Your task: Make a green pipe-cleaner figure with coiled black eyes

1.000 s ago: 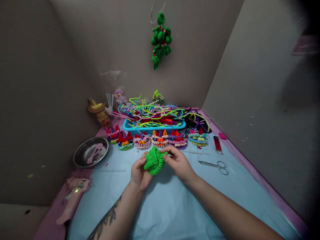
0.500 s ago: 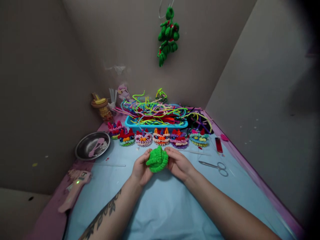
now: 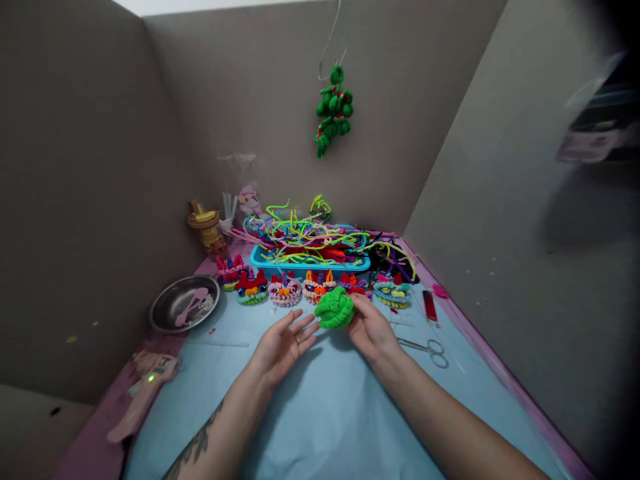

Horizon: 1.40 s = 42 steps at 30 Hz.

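A bright green fuzzy craft piece with rounded, ridged folds (image 3: 335, 309) is held above the blue-covered table (image 3: 330, 407). My right hand (image 3: 371, 328) grips its right side between thumb and fingers. Just left of it, my left hand (image 3: 285, 347) is open, palm turned up and fingers spread, apart from the piece. Behind the hands stands a row of colourful fuzzy animal-head figures, among them a pink one (image 3: 285, 291) and an orange and cream one (image 3: 318, 287). The green piece partly covers a red and purple figure (image 3: 356, 283).
A blue tray (image 3: 310, 269) heaped with pipe cleaners stands at the back. To the left are a metal bowl (image 3: 163, 308) and a pink glue gun (image 3: 143, 403). Scissors (image 3: 430, 350) and a red item (image 3: 429, 305) lie right. A green ornament (image 3: 336, 110) hangs at the wall.
My left hand has let go of the green piece and opened, moving slightly left. My right hand has carried the piece a little to the right. The view has tilted up.
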Motion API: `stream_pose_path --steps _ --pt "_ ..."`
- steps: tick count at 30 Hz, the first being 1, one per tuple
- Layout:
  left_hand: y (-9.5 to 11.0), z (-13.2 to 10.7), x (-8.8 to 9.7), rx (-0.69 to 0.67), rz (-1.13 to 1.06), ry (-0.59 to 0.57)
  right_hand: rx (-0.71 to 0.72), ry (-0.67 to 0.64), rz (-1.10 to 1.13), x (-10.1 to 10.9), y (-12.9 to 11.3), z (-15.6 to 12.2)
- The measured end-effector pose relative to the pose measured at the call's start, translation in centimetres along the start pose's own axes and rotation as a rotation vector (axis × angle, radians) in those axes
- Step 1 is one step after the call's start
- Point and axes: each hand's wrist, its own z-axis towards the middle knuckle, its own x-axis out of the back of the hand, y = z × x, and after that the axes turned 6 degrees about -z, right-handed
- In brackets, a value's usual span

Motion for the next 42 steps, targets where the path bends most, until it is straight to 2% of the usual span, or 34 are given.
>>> stream_pose_path --steps 2,5,7,11,14,16,18,20,21,22,23,24,26,29,33,38,42 --pt "-0.2 -1.0 -0.6 0.017 0.068 0.12 0.066 0.018 -0.012 0.3 -0.8 0.3" --pt "-1.0 -2.2 -2.2 0.033 0.17 0.05 0.102 -0.035 -0.093 -0.2 -2.0 1.0" --pt "-1.5 -2.0 -3.5 -0.062 0.198 -0.036 0.108 -0.101 -0.131 -1.4 -2.5 1.5" --pt "-1.0 0.3 -5.3 -0.416 0.017 -0.2 0.097 -0.121 -0.056 -4.7 -2.4 1.8" --pt "0.3 2.3 -4.9 -0.467 -0.081 -0.249 0.066 -0.089 -0.012 -6.2 -1.4 1.7" --pt "1.1 3.0 -4.2 -0.474 -0.11 -0.228 0.077 -0.093 -0.131 -6.3 -0.7 1.9" --pt "1.5 3.3 -3.4 -0.489 -0.133 -0.18 0.209 -0.029 -0.346 -6.0 -0.3 2.1" --pt "1.6 3.3 -2.8 -0.512 -0.154 -0.12 0.504 0.076 -0.597 -5.4 -0.1 2.0" --pt "1.6 3.3 -2.6 -0.521 -0.164 -0.092 0.682 0.081 -0.732 -5.2 -0.1 1.9" --pt "1.5 3.3 -2.4 -0.53 -0.171 -0.069 0.847 0.033 -0.868 -5.0 -0.1 1.7" --pt "1.5 3.3 -2.3 -0.539 -0.174 -0.051 0.976 -0.073 -0.998 -4.9 -0.1 1.4" --pt "1.4 3.3 -2.2 -0.552 -0.171 -0.037 1.064 -0.185 -1.099 -4.9 -0.1 1.1" --pt "1.2 3.4 -2.1 -0.585 -0.155 -0.011 1.153 -0.345 -1.2 -4.9 -0.1 0.7" --pt "0.8 3.5 -1.9 -0.632 -0.129 0.019 1.162 -0.372 -1.248 -5.0 0.3 0.5" --pt "0.4 3.4 -2.0 -0.647 -0.11 -0.005 1.077 -0.358 -1.342 -5.0 0.6 1.0" --pt "0.4 3.1 -2.3 -0.601 -0.119 -0.066 1.002 -0.305 -1.253 -4.8 0.4 1.5" --pt "0.6 3.0 -2.3 -0.594 -0.15 -0.064 1.002 -0.29 -1.256 -4.8 0.3 1.6"
